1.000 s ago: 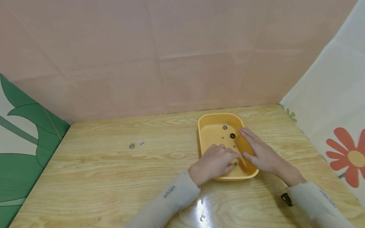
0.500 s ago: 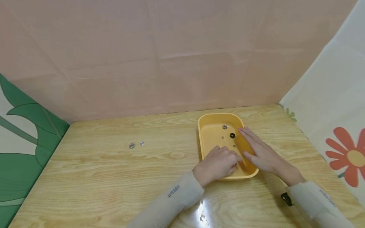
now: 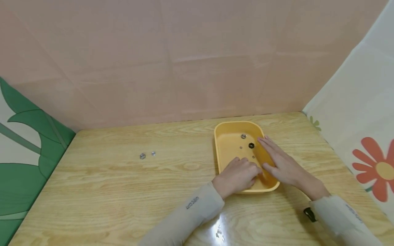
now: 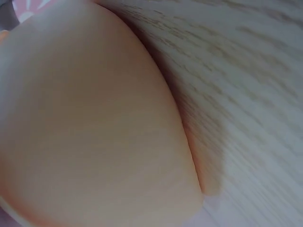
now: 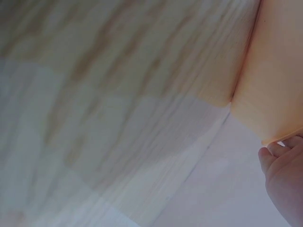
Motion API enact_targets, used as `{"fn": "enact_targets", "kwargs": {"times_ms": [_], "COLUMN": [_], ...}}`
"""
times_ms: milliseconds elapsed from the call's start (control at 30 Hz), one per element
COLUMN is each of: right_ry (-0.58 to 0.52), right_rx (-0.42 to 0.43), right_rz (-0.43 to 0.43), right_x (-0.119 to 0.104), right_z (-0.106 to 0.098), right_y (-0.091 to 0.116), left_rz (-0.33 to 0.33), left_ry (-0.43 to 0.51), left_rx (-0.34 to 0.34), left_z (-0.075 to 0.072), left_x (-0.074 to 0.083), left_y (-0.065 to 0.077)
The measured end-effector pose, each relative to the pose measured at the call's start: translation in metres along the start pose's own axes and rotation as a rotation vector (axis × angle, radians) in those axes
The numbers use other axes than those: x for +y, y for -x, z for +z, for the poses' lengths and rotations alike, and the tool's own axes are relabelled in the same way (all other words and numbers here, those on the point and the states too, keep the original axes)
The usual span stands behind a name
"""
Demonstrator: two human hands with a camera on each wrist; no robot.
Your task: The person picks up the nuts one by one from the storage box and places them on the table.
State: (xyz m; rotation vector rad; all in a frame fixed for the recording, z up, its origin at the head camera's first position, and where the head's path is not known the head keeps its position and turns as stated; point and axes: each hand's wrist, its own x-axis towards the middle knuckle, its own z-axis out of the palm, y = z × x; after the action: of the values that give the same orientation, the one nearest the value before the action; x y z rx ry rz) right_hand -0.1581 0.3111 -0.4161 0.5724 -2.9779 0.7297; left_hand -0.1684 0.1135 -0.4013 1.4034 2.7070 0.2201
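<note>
A yellow plastic bin [image 3: 217, 147] stands on the table. In the head view my left hand [image 3: 238, 174] reaches down inside its near part, fingers bent toward the floor. Its fingertips cover the place of a small metal nut, so whether they pinch it is hidden. My right hand [image 3: 284, 167] rests over the bin's right side with the fingers fairly straight and the thumb inside. Farther back in the bin lie a silver nut [image 3: 243, 136], a black nut [image 3: 251, 145] and tiny round pieces [image 3: 253, 157]. The left wrist view shows mostly the bin's outer wall [image 4: 94, 118].
Left of the bin, a larger silver nut [image 3: 142, 156] and a smaller one [image 3: 153, 153] lie on the wooden table [image 3: 117, 191]. A black object [image 3: 309, 214] lies beside my right sleeve. A pink sheet [image 3: 123, 68] hangs behind the table.
My left hand has shifted slightly to the right and lower in the bin, and the small nut near its thumb has gone out of sight. My right hand stays in place.
</note>
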Motion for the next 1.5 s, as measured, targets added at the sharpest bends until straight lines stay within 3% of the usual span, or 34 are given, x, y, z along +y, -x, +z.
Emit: {"fn": "enact_targets", "kwargs": {"times_ms": [733,967,1167,1367,1500], "right_ry": [-0.002,-0.004,-0.003,0.0,-0.005], "right_rx": [0.003,0.006,-0.013,-0.001,-0.006], "right_rz": [-0.008,-0.018,0.004,-0.011,-0.005], "right_x": [-0.002,-0.001,-0.002,-0.001,-0.001], "right_z": [-0.002,-0.002,-0.004,-0.002,-0.002], "right_y": [0.001,0.001,0.0,0.0,0.0], "left_rz": [-0.041,-0.07,-0.056,-0.02,-0.013], "left_ry": [-0.059,-0.028,-0.054,-0.091,-0.076], "left_rx": [-0.019,-0.019,0.0,0.08,0.098], "left_z": [0.011,0.009,0.009,0.012,0.011], "left_x": [0.001,0.002,0.001,0.0,0.0], "left_y": [-0.008,-0.006,-0.007,-0.009,-0.009]}}
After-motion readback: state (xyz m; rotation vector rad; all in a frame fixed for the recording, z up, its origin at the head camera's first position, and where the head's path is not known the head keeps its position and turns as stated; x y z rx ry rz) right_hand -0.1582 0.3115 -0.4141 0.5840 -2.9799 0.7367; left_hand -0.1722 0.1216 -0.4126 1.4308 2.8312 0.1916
